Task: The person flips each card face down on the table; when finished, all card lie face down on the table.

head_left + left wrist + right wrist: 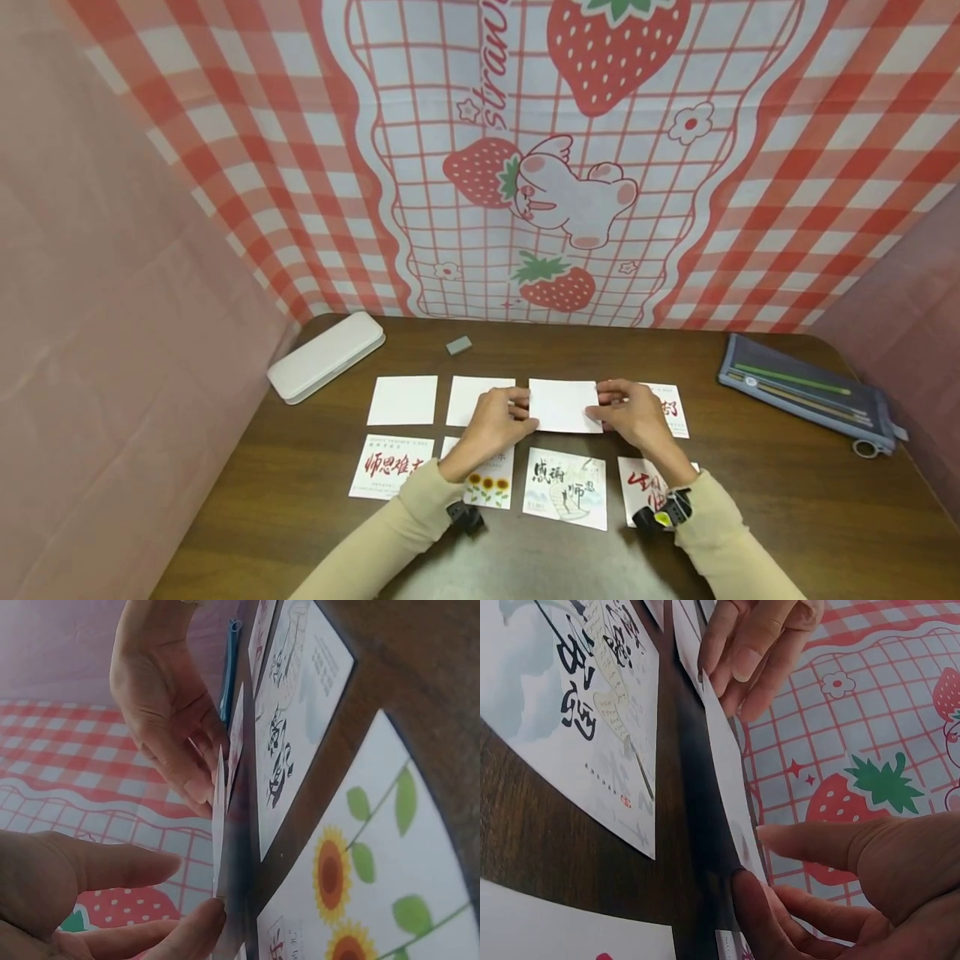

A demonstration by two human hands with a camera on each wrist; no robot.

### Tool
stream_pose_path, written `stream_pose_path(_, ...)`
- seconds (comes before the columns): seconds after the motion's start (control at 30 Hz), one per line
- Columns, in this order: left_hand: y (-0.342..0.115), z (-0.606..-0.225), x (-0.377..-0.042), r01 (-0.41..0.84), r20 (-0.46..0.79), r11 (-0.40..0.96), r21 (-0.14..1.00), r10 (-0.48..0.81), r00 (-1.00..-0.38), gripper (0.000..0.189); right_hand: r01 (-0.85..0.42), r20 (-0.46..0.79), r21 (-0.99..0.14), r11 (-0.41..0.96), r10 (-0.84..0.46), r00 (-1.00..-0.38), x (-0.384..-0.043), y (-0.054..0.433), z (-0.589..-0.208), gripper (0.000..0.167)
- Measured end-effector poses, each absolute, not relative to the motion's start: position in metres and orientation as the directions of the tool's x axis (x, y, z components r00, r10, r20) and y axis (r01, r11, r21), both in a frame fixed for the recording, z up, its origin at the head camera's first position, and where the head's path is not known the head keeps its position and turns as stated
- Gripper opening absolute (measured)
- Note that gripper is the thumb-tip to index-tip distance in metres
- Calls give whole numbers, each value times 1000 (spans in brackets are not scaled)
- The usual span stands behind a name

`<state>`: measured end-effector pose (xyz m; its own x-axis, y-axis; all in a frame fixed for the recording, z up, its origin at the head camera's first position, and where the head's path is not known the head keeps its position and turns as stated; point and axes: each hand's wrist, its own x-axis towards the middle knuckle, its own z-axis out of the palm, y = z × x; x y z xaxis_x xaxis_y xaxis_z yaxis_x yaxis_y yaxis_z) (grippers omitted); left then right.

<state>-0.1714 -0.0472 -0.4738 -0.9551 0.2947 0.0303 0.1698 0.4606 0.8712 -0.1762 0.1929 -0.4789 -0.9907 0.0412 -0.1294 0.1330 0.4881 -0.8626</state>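
Note:
A white card (564,406), blank on its upper face, is held just above the table between both hands. My left hand (495,423) holds its left edge with the fingertips, while the thumb stands a little apart from the face in the left wrist view. At the right edge, my right hand (636,419) grips it between thumb and fingers. Two blank cards, one at the far left (402,401) and one partly behind my left hand (468,396), lie in the same row. A card with red lettering (670,408) is partly covered by my right hand.
Nearer me lie a red-lettered card (392,467), a sunflower card (487,485), a black-lettered card (566,490) and another red-lettered card (637,492) under the right wrist. Behind are a white case (327,357), a grey eraser (459,345) and a blue pencil pouch (810,387).

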Motion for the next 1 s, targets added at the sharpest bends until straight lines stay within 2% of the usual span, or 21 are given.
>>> stream_pose_path(0.53, -46, -475, -167, 158, -19, 524, 837, 316, -948, 52, 147, -160, -833, 534, 22, -987, -172, 192, -478, 48)
stream_pose_path(1.0, -36, -466, -167, 206, 22, 519, 830, 338, -941, 56, 115, -133, -845, 523, 3, -991, -170, 210, -471, 46)
